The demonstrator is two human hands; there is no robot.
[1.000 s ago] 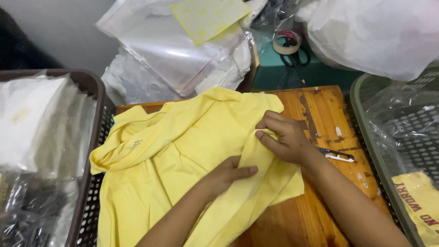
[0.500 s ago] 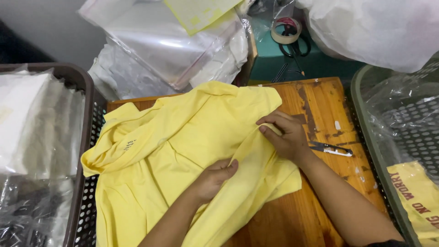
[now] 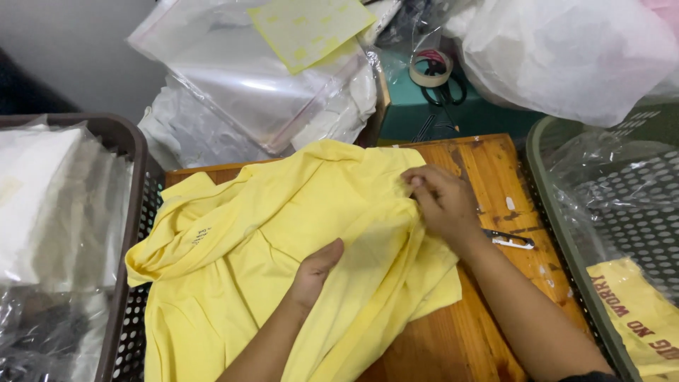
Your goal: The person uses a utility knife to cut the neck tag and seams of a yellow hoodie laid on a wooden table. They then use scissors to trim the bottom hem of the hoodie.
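A crumpled yellow shirt (image 3: 269, 233) lies spread over a small wooden table (image 3: 495, 170). My left hand (image 3: 317, 272) is pushed under a fold of the fabric near the middle, fingers hidden in the cloth, thumb showing. At the shirt's right edge my right hand (image 3: 442, 201) pinches the fabric with curled fingers. A small metal clip or cutter (image 3: 511, 240) rests on the wood just right of my right wrist.
A dark basket (image 3: 131, 163) with bagged white items stands at the left. At the right a green perforated basket (image 3: 559, 212) holds plastic and a yellow printed bag (image 3: 636, 311). Behind the table lie clear plastic bags (image 3: 262, 85), a tape roll (image 3: 430, 67) and scissors (image 3: 445, 92).
My left hand has slid further under the yellow fabric and my right hand has shifted slightly up along the shirt's edge. The camera has moved a little closer.
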